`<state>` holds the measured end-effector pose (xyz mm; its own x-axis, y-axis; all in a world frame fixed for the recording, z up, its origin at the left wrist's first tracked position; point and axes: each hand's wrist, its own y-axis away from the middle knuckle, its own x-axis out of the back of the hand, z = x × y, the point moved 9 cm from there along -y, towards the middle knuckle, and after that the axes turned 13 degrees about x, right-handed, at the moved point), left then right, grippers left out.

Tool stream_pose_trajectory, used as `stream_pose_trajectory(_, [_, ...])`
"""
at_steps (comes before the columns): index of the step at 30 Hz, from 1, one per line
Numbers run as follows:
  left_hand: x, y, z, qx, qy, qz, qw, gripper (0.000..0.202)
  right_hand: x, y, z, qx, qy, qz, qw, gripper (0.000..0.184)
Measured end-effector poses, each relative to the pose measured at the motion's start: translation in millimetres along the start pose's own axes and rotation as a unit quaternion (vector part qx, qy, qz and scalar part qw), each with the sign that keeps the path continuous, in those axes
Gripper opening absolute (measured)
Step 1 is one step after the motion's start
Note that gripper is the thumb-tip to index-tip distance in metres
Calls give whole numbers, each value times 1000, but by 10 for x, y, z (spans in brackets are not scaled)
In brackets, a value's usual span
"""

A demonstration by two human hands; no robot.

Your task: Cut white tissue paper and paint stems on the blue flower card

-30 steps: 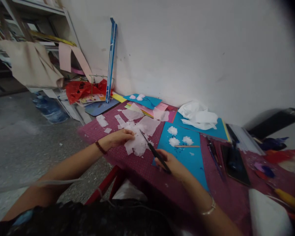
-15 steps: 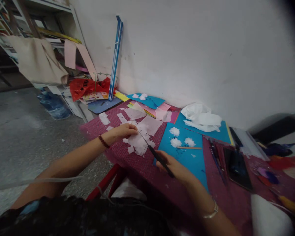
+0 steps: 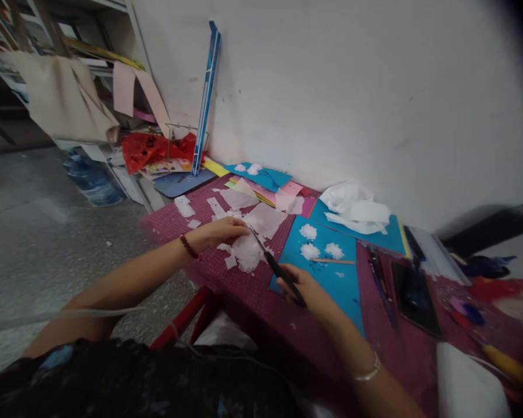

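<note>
Black-handled tool (image 3: 284, 276) gripped in the right hand (image 3: 305, 288), its tip right at the left hand (image 3: 226, 230), fingers pinched closed, on what I cannot tell; white paper scraps (image 3: 246, 255) lie just below on the maroon mat (image 3: 261, 295); a light, steady tip suits them

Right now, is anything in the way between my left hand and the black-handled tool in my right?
Nothing visible does. The black-handled tool, in your right hand, ends beside your left hand, over white paper scraps; I can't tell whether tool and hand touch.
</note>
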<state>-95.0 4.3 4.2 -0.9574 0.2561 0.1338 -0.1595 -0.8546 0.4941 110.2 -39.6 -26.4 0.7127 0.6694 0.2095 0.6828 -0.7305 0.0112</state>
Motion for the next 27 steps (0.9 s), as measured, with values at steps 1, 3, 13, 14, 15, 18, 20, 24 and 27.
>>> stream_pose_trajectory(1, [-10, 13, -37, 4, 2, -6, 1000, 27, 6, -4, 11, -3, 2, 1, 1000, 64])
stream_pose_trajectory(3, [-40, 39, -123, 13, 2, -21, 1000, 28, 2, -8, 36, -13, -6, 0, 1000, 67])
stream_pose_trajectory(13, [191, 88, -122, -29, 83, 26, 996, 19, 29, 58, -186, 40, 16, -14, 999, 73])
stream_pose_trajectory(14, [213, 100, -89, -34, 90, 30, 995, 18, 26, 62, -186, 38, 20, -22, 999, 73])
stream_pose_trajectory(15, [223, 111, -61, -36, 94, 32, 994, 17, 19, 62, -181, 36, 22, -30, 999, 73])
stream_pose_trajectory(18, [181, 116, -20, -33, 92, 25, 995, 16, -28, 40, -149, 34, 23, -55, 998, 70])
stream_pose_trajectory(20, [109, 95, -29, -24, 81, 14, 996, 18, -60, 19, -126, 36, 23, -64, 997, 67])
stream_pose_trajectory(24, [-48, 29, -82, -4, 57, -5, 998, 20, -84, -8, -108, 40, 14, -55, 998, 65])
stream_pose_trajectory(27, [-130, -19, -106, 6, 40, -13, 999, 20, -88, -9, -107, 29, 9, -45, 999, 67])
